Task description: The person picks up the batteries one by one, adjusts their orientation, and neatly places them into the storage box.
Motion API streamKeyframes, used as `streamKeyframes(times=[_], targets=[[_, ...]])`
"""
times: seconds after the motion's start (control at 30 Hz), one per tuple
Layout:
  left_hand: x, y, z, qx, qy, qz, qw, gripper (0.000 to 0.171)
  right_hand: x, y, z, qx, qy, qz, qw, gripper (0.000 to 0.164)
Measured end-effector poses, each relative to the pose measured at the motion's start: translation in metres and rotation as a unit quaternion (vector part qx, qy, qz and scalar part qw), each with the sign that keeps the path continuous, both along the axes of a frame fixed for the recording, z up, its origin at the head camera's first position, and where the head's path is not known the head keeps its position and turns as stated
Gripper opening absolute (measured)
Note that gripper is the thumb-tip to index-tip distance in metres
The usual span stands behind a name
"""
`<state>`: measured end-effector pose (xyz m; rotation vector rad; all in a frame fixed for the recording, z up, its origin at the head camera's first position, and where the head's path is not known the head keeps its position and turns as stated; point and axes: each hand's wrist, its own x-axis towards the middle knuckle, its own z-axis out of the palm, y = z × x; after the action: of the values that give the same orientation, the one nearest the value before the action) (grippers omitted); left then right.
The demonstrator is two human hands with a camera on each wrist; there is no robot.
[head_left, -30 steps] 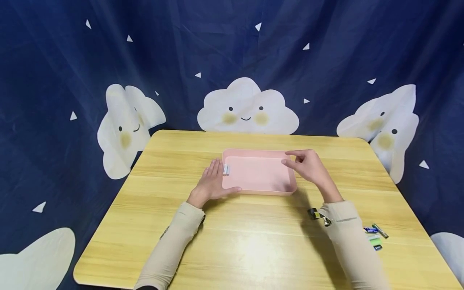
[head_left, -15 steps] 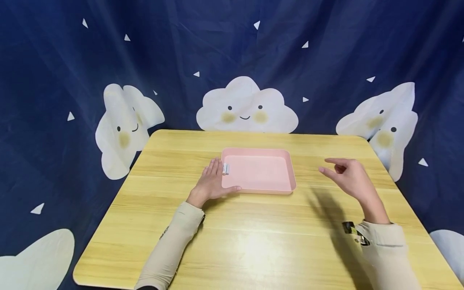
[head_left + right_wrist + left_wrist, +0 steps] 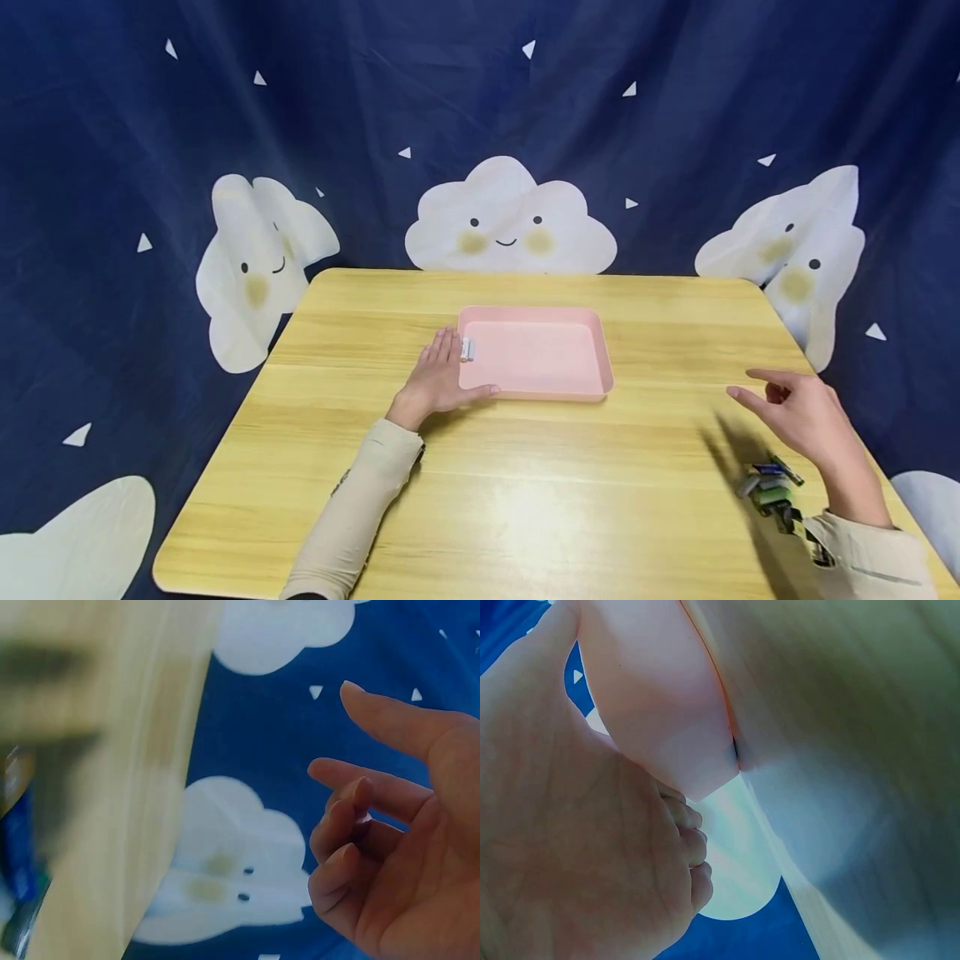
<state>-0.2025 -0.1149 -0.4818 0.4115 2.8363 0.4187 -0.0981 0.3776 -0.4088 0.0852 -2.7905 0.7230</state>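
A shallow pink tray [image 3: 532,397] lies on the table, its left end against my left hand [image 3: 435,379]. The fingers run straight along the tray's left wall and the thumb along its near side; the left wrist view shows the palm beside the pink wall [image 3: 656,690]. Inside the tray's left end lie small white cylinders that look like batteries [image 3: 467,349]. Out to the right, my right hand [image 3: 813,421] hovers above the table with nothing in it, thumb and forefinger apart, other fingers loosely bent. Just below it is a pile of small battery-like cylinders [image 3: 772,494], blue, green and grey, partly in shadow.
The yellow wood-grain table [image 3: 570,483] has rounded corners. Behind it hangs a dark blue curtain [image 3: 360,100] with white smiling clouds. In the right wrist view, blurred blue and dark cylinders [image 3: 21,847] show at the left edge.
My right hand has moved from above the tray's right end out to the right and nearer, over beside the pile. The left hand and tray have stayed put.
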Motion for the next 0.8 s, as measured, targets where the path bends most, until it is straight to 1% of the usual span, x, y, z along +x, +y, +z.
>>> streamKeyframes(times=[0.17,0.23,0.4,0.47,0.6,0.7,0.8], targets=[[-0.003,-0.004,0.002,-0.005,0.006,0.006,0.9999,0.133,0.009,0.012,-0.007,0.020,-0.032,-0.011,0.999,0.048],[-0.004,-0.005,0.003,-0.008,0.007,0.010,0.9999,0.133,0.012,0.016,-0.011,0.025,-0.052,-0.014,0.998,0.052],[-0.004,-0.008,0.007,0.003,0.009,0.014,0.9999,0.133,0.020,0.023,-0.020,0.046,-0.102,-0.028,0.993,0.061],[-0.004,-0.007,0.006,0.005,0.004,0.014,0.9999,0.133,0.024,0.025,-0.023,0.058,-0.119,-0.031,0.991,0.063],[-0.002,-0.004,0.004,0.002,-0.003,0.010,0.9999,0.131,0.034,0.031,-0.029,0.064,-0.178,-0.031,0.981,0.069],[-0.002,-0.003,0.003,0.000,0.003,0.007,1.0000,0.131,0.040,0.036,-0.034,0.060,-0.224,-0.035,0.972,0.072],[-0.001,-0.002,0.002,-0.004,0.005,0.006,1.0000,0.131,0.044,0.040,-0.038,0.062,-0.247,-0.040,0.966,0.073]])
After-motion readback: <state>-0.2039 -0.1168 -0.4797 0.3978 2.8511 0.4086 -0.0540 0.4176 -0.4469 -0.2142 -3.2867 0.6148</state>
